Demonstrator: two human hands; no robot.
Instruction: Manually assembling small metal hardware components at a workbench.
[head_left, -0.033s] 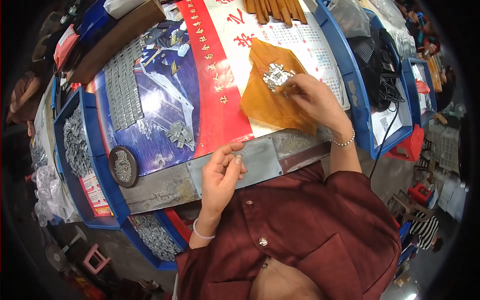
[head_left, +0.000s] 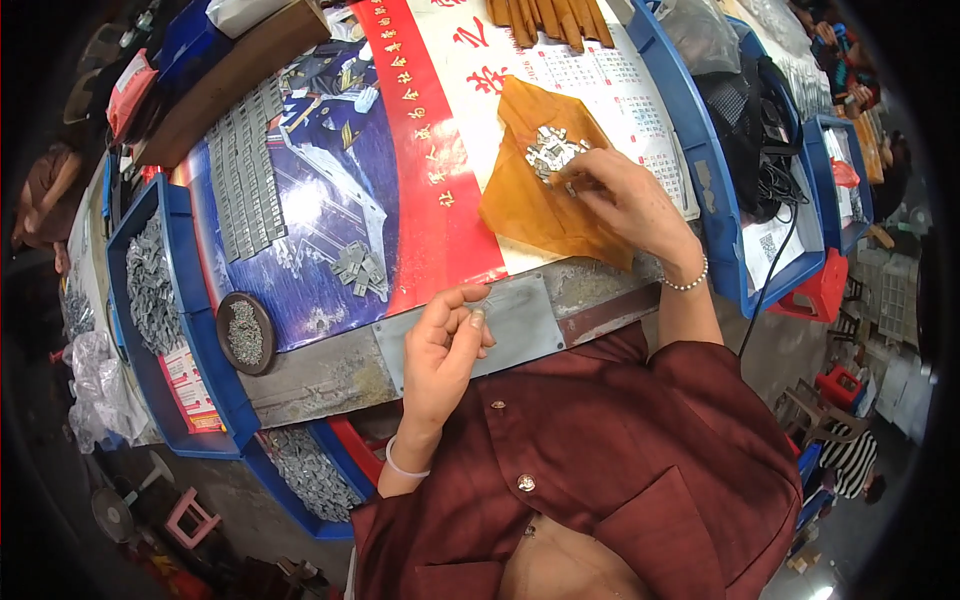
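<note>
Small silver-white metal pieces (head_left: 553,150) lie heaped on an amber-brown sheet (head_left: 525,210) spread over the bench. My right hand (head_left: 640,208) reaches over the sheet, its bent fingertips drawn together at the heap's near right edge; whatever they pinch is hidden. Above a smooth grey plate (head_left: 510,330) at the bench's front edge, my left hand (head_left: 440,352) is raised with its fingers curled and the thumb near the index finger. I cannot make out what, if anything, it holds. Left of it lies a loose cluster of flat grey pieces (head_left: 360,270).
Rows of grey pieces (head_left: 245,175) lie on the printed poster (head_left: 430,190). A dark round dish (head_left: 245,335) of tiny parts sits at the front left. Blue trays (head_left: 190,215) flank the bench, and brown strips (head_left: 550,22) lie at the back.
The fingers of my right hand have shifted slightly toward the heap of silver pieces. My left hand stays where it was.
</note>
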